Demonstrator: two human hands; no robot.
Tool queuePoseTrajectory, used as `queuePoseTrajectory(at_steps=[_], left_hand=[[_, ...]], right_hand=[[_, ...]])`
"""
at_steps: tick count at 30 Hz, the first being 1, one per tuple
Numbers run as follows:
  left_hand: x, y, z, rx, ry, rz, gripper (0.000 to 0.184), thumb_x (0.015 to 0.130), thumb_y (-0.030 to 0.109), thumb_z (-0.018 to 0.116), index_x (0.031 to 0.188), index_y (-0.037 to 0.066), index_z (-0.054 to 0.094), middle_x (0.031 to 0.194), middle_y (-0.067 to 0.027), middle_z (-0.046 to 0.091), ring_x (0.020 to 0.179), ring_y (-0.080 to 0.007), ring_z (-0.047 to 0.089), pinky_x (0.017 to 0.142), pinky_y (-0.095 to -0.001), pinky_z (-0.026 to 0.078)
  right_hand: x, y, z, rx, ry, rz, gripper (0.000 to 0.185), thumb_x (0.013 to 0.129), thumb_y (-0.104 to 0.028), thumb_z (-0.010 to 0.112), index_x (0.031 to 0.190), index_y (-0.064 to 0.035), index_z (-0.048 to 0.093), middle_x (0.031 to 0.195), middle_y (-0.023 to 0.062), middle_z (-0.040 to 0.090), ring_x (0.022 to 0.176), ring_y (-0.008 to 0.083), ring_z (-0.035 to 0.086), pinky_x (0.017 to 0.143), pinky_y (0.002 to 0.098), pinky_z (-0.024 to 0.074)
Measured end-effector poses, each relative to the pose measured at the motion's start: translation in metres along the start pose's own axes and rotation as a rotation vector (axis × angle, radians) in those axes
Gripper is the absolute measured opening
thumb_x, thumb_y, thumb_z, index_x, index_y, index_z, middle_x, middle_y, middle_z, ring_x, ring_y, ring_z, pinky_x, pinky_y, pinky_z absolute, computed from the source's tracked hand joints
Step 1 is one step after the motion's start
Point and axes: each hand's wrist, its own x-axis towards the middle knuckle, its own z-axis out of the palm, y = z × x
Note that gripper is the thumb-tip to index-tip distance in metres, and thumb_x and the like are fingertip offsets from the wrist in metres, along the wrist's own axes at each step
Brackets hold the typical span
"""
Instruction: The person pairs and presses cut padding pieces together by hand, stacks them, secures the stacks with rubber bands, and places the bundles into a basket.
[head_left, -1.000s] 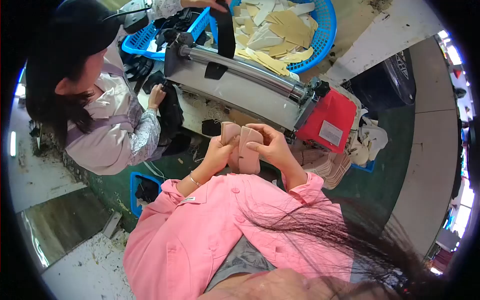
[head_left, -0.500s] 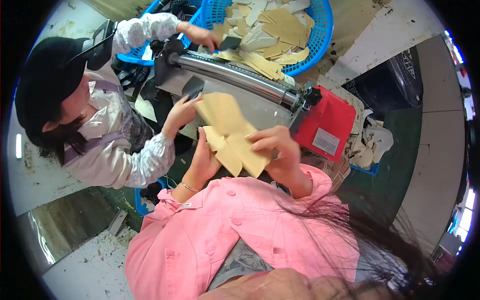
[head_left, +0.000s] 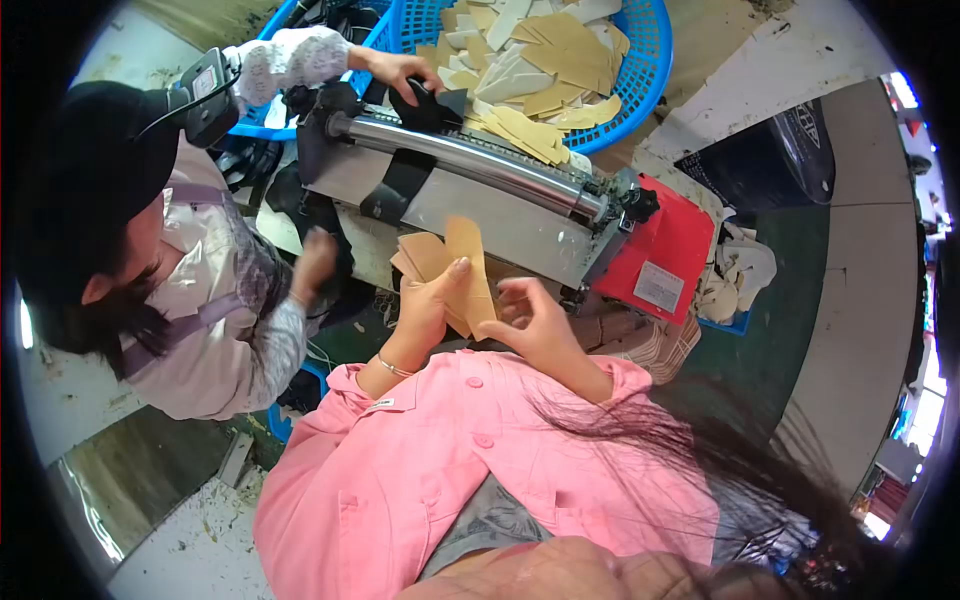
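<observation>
A co-worker (head_left: 200,290) is at the left. The machine (head_left: 500,222) stands in the way between the hands and the blue basket (head_left: 657,70), filled with cut-outs (head_left: 565,55). A black strip (head_left: 400,185) lies on the machine. The right hand (head_left: 540,325) is half open. Before the machine, the left hand (head_left: 425,310) grips thin tan pieces (head_left: 465,240), fanned and round-ended.

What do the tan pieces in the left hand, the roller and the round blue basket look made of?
Tan pieces: thin, matte sheet with cut edges; could be card, leather or synthetic, can't tell.
Roller: likely metal, polished; bright reflections streak along it.
Round blue basket: probably moulded plastic, slightly glossy; even colour, regular holes in the wall.
</observation>
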Motion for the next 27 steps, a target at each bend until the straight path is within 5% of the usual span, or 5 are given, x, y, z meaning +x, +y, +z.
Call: queuePoseTrajectory(at_steps=[4,11,16,22,27], left_hand=[[0.002,0.006,-0.005,-0.103,-0.08,-0.129,0.035,0.093,0.01,0.067,0.124,-0.004,0.055,0.115,-0.0116,0.066,0.102,-0.0196,0.067,0.088,-0.0345,0.055],[0.005,0.015,-0.033,0.017,-0.033,-0.088,0.037,0.092,0.01,0.068,0.124,-0.004,0.054,0.115,-0.0136,0.065,0.105,-0.0235,0.065,0.093,-0.0387,0.053],[0.022,0.01,-0.016,0.105,0.081,-0.011,0.026,0.09,0.013,0.073,0.11,-0.002,0.065,0.102,-0.008,0.068,0.088,-0.017,0.067,0.078,-0.033,0.056],[0.028,0.004,0.001,0.029,0.037,-0.112,0.034,0.09,0.015,0.073,0.116,-0.004,0.061,0.102,-0.0081,0.068,0.089,-0.0187,0.067,0.079,-0.0324,0.055],[0.015,0.017,-0.004,0.002,0.036,-0.067,0.034,0.092,0.015,0.069,0.117,-0.007,0.059,0.104,-0.0122,0.069,0.091,-0.0203,0.069,0.08,-0.0339,0.056]], right_hand=[[0.019,0.029,0.013,-0.167,0.235,-0.137,0.016,0.092,-0.019,0.067,0.099,-0.0054,0.066,0.071,0.0152,0.062,0.067,0.0217,0.067,0.064,0.0368,0.0501],[0.077,0.031,-0.011,0.082,0.112,0.313,0.024,0.098,-0.018,0.059,0.099,0.0051,0.063,0.078,0.0148,0.071,0.057,0.0196,0.069,0.046,0.0272,0.0501],[0.089,0.044,-0.011,0.389,0.167,0.384,0.034,0.097,-0.029,0.062,0.092,0.0043,0.067,0.078,0.0144,0.071,0.058,0.0199,0.069,0.052,0.0297,0.0511],[0.048,0.027,-0.003,-0.198,0.019,-0.074,0.024,0.095,-0.023,0.066,0.093,0.0003,0.071,0.073,0.0043,0.068,0.054,0.0103,0.062,0.051,0.0251,0.0457],[0.068,0.009,-0.017,0.036,-0.055,0.261,0.024,0.097,-0.022,0.063,0.099,0.0006,0.07,0.069,0.0045,0.068,0.05,0.0068,0.059,0.047,0.0249,0.0453]])
